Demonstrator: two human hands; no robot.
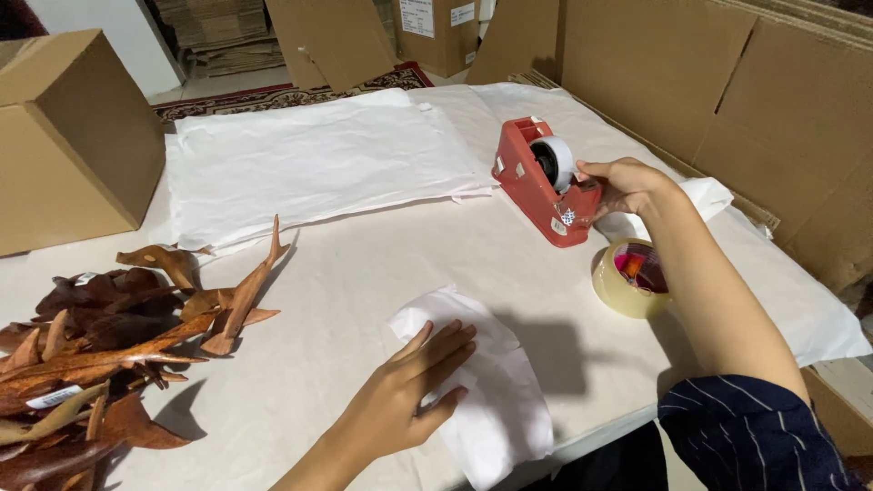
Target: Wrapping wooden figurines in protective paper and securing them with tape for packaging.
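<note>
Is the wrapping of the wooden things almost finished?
Not nearly. One white paper bundle looks wrapped, pressed flat under the left hand. The right hand is at the red tape dispenser. A big pile of wooden carvings lies unwrapped beside the stack of paper sheets.

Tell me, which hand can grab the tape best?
The right hand. It already touches the red tape dispenser, while the left hand lies flat on the white wrapped bundle.

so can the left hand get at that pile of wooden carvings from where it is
Probably yes. The left hand lies flat on a white wrapped bundle, and the wooden carvings sit just to its left on the same table, with only bare paper between. It would have to let go of the bundle first.
</note>
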